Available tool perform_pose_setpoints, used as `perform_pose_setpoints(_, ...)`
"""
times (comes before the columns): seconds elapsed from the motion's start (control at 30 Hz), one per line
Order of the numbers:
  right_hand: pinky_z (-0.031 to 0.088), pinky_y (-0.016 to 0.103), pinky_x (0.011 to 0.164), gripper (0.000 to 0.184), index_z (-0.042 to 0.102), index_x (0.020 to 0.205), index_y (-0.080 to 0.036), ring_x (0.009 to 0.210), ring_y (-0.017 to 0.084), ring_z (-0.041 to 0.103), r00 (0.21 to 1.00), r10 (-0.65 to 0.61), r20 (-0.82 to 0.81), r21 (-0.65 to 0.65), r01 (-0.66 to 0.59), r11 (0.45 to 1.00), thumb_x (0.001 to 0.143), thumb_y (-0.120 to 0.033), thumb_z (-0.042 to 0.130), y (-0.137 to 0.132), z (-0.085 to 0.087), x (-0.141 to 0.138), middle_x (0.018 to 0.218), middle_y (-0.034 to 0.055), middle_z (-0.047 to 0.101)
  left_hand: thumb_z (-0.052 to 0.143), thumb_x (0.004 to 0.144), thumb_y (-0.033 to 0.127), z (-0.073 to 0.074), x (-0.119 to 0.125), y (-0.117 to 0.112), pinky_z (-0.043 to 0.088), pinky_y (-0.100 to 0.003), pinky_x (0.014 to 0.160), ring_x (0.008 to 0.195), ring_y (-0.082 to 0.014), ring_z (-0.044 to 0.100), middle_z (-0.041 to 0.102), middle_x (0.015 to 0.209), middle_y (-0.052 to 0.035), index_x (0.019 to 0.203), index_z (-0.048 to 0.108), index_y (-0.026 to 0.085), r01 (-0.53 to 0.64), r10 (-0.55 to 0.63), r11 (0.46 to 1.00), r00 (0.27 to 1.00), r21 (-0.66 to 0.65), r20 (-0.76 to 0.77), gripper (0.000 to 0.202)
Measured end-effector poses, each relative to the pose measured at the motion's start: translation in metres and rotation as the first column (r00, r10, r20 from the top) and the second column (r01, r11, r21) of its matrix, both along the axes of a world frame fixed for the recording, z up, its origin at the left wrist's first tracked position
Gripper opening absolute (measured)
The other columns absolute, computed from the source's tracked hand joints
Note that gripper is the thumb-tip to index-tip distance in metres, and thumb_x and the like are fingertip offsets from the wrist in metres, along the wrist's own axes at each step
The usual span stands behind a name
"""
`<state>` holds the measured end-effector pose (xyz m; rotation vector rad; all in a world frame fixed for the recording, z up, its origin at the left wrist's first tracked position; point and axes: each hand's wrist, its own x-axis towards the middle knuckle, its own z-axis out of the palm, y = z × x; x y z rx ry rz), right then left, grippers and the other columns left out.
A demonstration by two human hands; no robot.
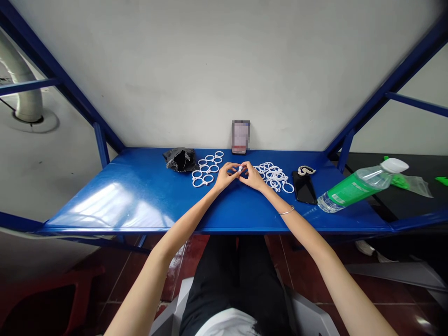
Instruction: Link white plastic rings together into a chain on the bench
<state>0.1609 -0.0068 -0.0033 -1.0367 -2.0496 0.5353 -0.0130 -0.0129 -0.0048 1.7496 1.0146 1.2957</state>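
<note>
Two bare forearms are reaching over the glossy blue metal table [140,196], where the left hand [226,176] and right hand [252,176] are together pinching one small white plastic ring piece [240,169] between their fingertips. Loose white plastic rings are lying in a spread group [207,169] just left of the hands and a denser heap [275,176] just right.

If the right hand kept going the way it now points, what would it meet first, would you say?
The right hand points leftward at the left hand. The two already meet around a small white piece, so the left hand's fingertips come first; beyond lie the white rings, though depth is unclear.
</note>
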Motion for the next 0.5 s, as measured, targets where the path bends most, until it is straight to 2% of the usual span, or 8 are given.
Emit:
perform_pose_setpoints(0.2, 0.053, 0.043, 0.085, 0.030, 0.049, 0.107, -0.022, 0.095, 0.025, 0.062, 0.994, 0.016, 0.105, 0.035, -0.020, 0.999, 0.081, -0.030, 0.062, -0.0015, 0.0006, -0.0004, 0.107, 0.0096, 0.061, 0.065, 0.084, 0.049, 0.0017, 0.0004, -0.0015, 0.053, -0.026, 0.067, 0.089, -0.0186, 0.064, 0.068, 0.098, -0.0081, 0.095, 0.070, 0.017, -0.083, 0.083, 0.996, 0.997, 0.020, 0.007, 0.034)
perform_pose_setpoints(0.5, 0.055, 0.041, 0.084, 0.035, 0.054, 0.117, -0.022, 0.098, 0.025, 0.063, 0.992, 0.048, 0.115, 0.033, -0.052, 0.998, 0.084, -0.031, 0.061, -0.0009, -0.0009, 0.0002, 0.112, 0.0105, 0.062, 0.062, 0.086, 0.050, 0.0000, 0.0006, 0.0007, 0.053, -0.029, 0.071, 0.089, -0.0200, 0.066, 0.070, 0.095, -0.0075, 0.091, 0.067, 0.018, -0.111, 0.111, 0.994, 0.994, 0.001, -0.002, 0.033)
